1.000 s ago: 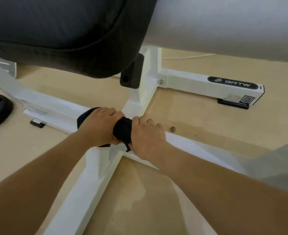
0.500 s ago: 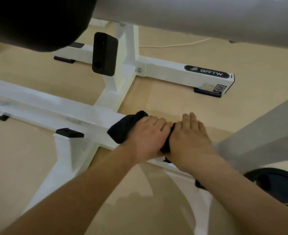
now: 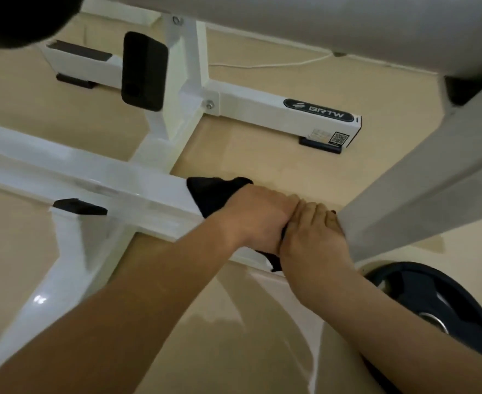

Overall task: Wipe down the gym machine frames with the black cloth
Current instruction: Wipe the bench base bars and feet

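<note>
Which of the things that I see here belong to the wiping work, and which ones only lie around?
In the job:
black cloth, gripped by the left hand
right hand, close beside the left
white frame bar, under the cloth

Only lying about:
weight plate, on the floor
white cable, on the floor behind
black pad, on the upright

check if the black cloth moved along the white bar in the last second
Yes. The black cloth has slid right along the white bar, off its junction with the centre beam, toward the grey post.
</note>
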Motion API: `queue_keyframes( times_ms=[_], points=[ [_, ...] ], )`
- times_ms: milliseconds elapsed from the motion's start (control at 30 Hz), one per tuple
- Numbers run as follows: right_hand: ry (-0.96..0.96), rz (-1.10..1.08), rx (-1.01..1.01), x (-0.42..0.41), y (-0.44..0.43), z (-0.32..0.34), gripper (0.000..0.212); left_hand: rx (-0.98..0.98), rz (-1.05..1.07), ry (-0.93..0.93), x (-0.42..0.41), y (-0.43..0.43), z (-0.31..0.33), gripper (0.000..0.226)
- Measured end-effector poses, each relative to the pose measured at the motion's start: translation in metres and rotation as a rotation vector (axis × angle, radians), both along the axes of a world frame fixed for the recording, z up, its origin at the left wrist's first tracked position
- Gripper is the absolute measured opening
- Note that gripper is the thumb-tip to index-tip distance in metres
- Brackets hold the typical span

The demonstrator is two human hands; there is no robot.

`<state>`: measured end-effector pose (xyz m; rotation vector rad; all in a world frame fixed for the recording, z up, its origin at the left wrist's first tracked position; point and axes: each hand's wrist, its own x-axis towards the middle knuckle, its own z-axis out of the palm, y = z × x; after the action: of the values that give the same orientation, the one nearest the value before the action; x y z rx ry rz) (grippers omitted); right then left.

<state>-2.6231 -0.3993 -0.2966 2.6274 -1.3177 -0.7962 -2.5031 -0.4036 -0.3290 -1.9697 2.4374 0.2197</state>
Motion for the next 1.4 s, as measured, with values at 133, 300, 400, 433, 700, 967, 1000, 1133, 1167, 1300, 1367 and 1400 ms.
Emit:
queue_keyframes(
  times_ms=[133, 300, 400, 433, 700, 967, 1000, 1133, 1167, 1300, 1367, 1400],
  points=[
    [0.128, -0.012, 0.087, 0.001, 0.007, 0.013, 0.075, -0.415, 0.132, -0.017, -0.02, 0.028, -0.021, 0.036],
    [-0.126, 0.105, 0.047, -0.012, 0.013, 0.011, 0.083, -0.535, 0.179, -0.041, 0.002, 0.064, -0.046, 0.06],
    [-0.28, 0.231, 0.038, 0.014, 0.005, -0.006, 0.075, -0.494, 0.279, -0.088, 0.05, 0.078, -0.043, 0.069],
    [-0.335, 0.269, 0.023, 0.025, 0.006, -0.011, 0.073, -0.478, 0.325, -0.093, 0.063, 0.081, -0.039, 0.07],
    [-0.699, 0.371, -0.052, -0.002, 0.028, -0.015, 0.046, -0.46, 0.401, 0.166, 0.027, 0.107, -0.023, 0.062],
    [-0.745, 0.13, 0.494, -0.016, 0.016, 0.026, 0.032, 0.032, 0.647, 0.952, 0.025, 0.14, 0.013, 0.032],
    [-0.802, 0.064, 0.542, -0.018, 0.014, 0.024, 0.035, 0.181, 0.633, 1.004, 0.032, 0.147, 0.014, 0.026],
    [-0.954, 0.031, 0.18, -0.024, 0.018, -0.002, 0.025, 0.137, 0.835, 1.05, 0.052, 0.161, -0.01, 0.019],
    [-0.944, 0.067, 0.058, -0.023, 0.023, -0.01, 0.023, 0.022, 0.928, 0.947, 0.053, 0.157, -0.02, 0.02],
    [-0.827, 0.234, -0.023, -0.019, 0.046, -0.063, 0.027, -0.209, 1.041, 0.481, 0.046, 0.135, -0.065, 0.018],
    [-0.741, 0.195, 0.055, -0.014, 0.052, -0.091, 0.032, -0.258, 0.993, 0.376, 0.039, 0.129, -0.084, 0.011],
    [-0.692, 0.179, 0.079, -0.012, 0.056, -0.104, 0.037, -0.273, 0.994, 0.375, 0.035, 0.129, -0.092, 0.012]
  ],
)
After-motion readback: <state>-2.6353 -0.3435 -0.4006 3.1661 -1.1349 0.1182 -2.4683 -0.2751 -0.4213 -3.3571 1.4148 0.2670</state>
